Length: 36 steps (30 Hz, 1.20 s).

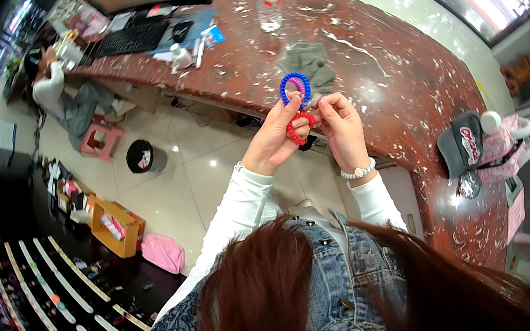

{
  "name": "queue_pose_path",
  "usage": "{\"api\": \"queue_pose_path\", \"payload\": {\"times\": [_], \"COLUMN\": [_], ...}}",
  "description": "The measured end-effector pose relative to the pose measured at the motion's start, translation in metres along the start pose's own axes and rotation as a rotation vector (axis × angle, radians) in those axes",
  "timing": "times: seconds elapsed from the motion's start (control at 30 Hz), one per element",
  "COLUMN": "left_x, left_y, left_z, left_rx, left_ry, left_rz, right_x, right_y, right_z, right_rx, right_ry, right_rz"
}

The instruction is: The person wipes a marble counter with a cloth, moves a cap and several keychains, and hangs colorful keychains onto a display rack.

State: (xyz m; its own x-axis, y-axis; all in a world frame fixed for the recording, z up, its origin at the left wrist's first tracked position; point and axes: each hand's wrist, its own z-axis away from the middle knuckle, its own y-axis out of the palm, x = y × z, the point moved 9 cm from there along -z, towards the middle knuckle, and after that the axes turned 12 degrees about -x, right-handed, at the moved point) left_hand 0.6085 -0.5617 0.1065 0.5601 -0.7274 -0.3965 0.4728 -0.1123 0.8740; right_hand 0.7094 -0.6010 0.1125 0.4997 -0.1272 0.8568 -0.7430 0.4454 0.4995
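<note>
In my left hand (274, 136) I hold several spiral-cord hair ties: a blue one (306, 90) standing up above the thumb, a pink-purple one (295, 82) seen through it, and a red one (295, 134) looped about the fingers. My right hand (343, 122) is close beside, its thumb and forefinger pinched together on a small, pale, see-through item (315, 100) that I cannot make out well. A white beaded bracelet (360, 171) circles my right wrist. Behind the hands, a crumpled grey-green cloth (309, 63) lies on the red marbled counter (363, 72).
A water bottle (270, 4), a keyboard (133, 38) and a small white bottle (181, 56) stand on the counter; a cap (463, 144) lies right. On the floor is a black bin (141, 156). A person (64, 91) sits at far left, above display strips (51, 294).
</note>
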Motion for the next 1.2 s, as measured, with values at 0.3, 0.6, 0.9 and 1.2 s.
{"api": "queue_pose_path", "payload": {"times": [0.3, 0.6, 0.9, 1.2], "left_x": [-0.134, -0.276, -0.291, -0.284], "left_y": [-0.091, -0.201, -0.274, -0.302], "left_z": [0.088, 0.220, 0.257, 0.227], "left_rx": [-0.255, -0.551, -0.674, -0.645], "left_ry": [0.357, 0.812, 0.612, 0.569], "left_rz": [0.131, -0.078, -0.147, 0.171], "right_x": [-0.080, -0.200, -0.255, -0.187], "right_y": [0.155, 0.313, 0.335, 0.180], "right_z": [-0.003, 0.038, -0.003, -0.156], "right_rx": [0.338, 0.545, 0.320, -0.095], "right_ry": [0.259, 0.543, 0.599, 0.208], "right_rz": [-0.187, -0.234, -0.333, -0.172]}}
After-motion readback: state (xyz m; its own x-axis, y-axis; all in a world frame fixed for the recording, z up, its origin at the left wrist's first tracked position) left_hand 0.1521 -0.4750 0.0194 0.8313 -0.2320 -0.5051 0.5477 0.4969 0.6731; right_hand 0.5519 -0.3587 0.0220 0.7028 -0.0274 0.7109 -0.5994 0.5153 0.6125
